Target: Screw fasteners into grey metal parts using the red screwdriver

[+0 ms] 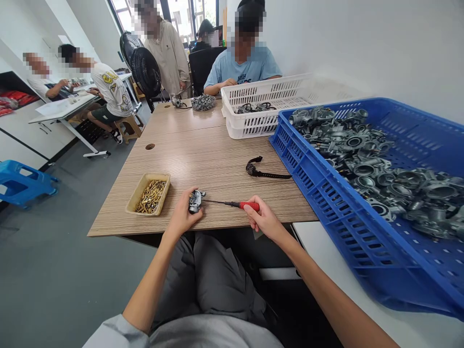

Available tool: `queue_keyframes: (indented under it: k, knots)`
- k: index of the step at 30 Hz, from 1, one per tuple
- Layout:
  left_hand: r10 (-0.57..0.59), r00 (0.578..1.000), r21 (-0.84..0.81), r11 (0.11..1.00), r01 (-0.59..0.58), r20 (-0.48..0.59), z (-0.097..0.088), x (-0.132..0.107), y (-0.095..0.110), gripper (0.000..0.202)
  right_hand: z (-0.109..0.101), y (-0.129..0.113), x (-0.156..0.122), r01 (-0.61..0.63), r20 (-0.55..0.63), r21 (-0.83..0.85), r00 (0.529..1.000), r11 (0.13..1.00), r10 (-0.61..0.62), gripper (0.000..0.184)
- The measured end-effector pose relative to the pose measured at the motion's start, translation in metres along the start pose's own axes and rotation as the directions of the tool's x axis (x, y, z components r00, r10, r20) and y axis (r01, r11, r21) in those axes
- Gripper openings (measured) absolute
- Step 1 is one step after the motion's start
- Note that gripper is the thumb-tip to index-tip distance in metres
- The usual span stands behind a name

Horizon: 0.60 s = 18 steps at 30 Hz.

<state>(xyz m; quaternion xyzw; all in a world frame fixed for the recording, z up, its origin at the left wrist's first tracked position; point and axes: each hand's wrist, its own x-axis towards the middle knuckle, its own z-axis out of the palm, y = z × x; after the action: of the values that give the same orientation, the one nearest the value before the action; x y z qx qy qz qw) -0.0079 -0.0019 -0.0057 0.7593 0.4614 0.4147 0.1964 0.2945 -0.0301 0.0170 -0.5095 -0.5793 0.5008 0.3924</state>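
Near the table's front edge, my left hand (pixel 180 216) is closed around a small grey metal carburetor body (pixel 195 201). My right hand (pixel 264 218) grips the red handle of a screwdriver (pixel 249 206). Its thin dark shaft lies almost level and points left, with the tip at the right side of the carburetor body; whether it touches a screw is too small to tell. Left of my left hand stands a cream plastic tray (pixel 165 199) holding many small brass parts (pixel 150 197).
A large blue crate (pixel 311 188) full of carburetor bodies (pixel 366 169) flanks the table on the right. Behind it is a white crate (pixel 250 128) with parts. A black wristwatch (pixel 253 169) lies on the wooden table (pixel 195 145). A person in light blue (pixel 224 67) sits opposite; a black fan (pixel 145 72) stands beyond.
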Motion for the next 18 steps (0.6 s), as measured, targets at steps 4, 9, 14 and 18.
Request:
queue_keyframes:
  k: [4,9,14,18]
  knots:
    - [0.0,1.0,0.003,1.0,0.0,0.005,0.0002,0.0,-0.0009,0.069,-0.0002,0.0019,0.0003,-0.003,-0.006,-0.015,1.0,1.0,0.003,0.041]
    - [0.004,1.0,0.001,1.0,-0.004,-0.007,0.0007,0.0001,-0.0014,0.069,-0.0005,0.004,0.0013,-0.007,-0.009,-0.011,1.0,1.0,0.007,0.041]
    - [-0.004,1.0,-0.004,1.0,0.004,0.004,0.0001,0.0,-0.0011,0.069,-0.0007,0.0036,0.0012,-0.011,-0.011,-0.014,1.0,1.0,0.011,0.042]
    - [0.0,1.0,0.002,1.0,0.0,0.001,-0.0006,0.0001,-0.0005,0.069,-0.0006,0.0028,0.0008,-0.005,-0.015,-0.021,1.0,1.0,0.004,0.04]
